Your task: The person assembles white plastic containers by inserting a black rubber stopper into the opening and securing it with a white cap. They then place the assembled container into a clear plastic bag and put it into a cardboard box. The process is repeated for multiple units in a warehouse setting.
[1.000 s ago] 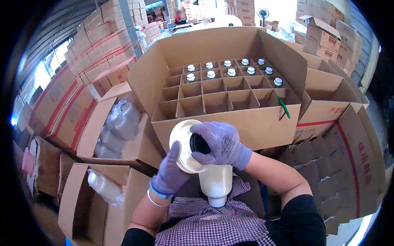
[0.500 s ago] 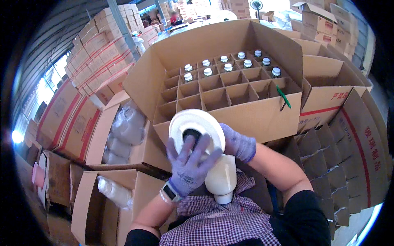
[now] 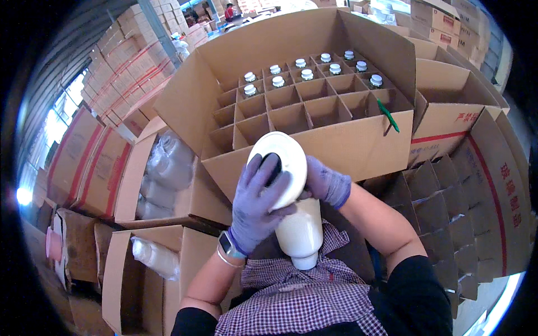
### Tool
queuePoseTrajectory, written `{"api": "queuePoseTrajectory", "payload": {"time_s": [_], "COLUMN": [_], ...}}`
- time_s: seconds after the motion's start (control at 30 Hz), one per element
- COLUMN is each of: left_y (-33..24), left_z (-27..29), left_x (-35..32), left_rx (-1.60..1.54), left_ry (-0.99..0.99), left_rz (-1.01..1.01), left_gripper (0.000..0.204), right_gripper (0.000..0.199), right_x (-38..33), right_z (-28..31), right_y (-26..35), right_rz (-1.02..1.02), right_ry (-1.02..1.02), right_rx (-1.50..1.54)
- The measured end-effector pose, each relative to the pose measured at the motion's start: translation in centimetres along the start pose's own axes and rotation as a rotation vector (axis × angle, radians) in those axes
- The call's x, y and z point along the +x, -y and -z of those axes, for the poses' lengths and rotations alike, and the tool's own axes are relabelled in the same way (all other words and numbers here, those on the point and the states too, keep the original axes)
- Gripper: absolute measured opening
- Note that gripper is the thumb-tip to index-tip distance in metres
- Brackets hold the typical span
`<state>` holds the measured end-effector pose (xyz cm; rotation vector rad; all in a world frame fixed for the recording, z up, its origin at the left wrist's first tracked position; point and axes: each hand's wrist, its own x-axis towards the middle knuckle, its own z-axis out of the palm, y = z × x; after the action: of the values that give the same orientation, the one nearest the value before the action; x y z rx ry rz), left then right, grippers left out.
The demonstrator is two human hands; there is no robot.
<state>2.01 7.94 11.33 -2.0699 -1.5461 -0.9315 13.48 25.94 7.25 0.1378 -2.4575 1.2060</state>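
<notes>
1. The left hand grasps the white disc, fingers across its dark centre, apparently to steady it.
2. The right hand is at the disc's right edge, probably bracing; its fingers are mostly hidden, so I can't tell its grip.
3. The cream vessel sits below, neck toward the checked apron, perhaps propped there.
4. Capped bottles stand in the divided carton, cells keeping them apart.

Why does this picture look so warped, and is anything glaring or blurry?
Head view: fisheye bending curves the roof and leaves black corners; head view: windows at left wash out, with a white flare below; head view: the left hand, right hand and white disc look fairly sharp.
</notes>
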Motion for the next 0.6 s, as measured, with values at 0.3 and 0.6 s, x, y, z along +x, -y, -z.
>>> {"api": "queuePoseTrajectory", "payload": {"time_s": [0.3,0.6], "left_y": [6.3,7.7], "left_z": [-4.0,-7.5], "left_x": [-4.7,-6.5], "left_rx": [-0.788,-0.926], "left_ry": [0.359,0.272], "left_rz": [0.419,0.437], "left_gripper": [0.054,0.066], "right_gripper": [0.037,0.039], "right_x": [-6.7,-7.2], "right_z": [-2.0,-4.4], "right_y": [-3.6,-4.4], "right_rz": [-0.251,-0.135], "right_ry": [-0.538,-0.363], "right_rx": [0.456,0.377]}}
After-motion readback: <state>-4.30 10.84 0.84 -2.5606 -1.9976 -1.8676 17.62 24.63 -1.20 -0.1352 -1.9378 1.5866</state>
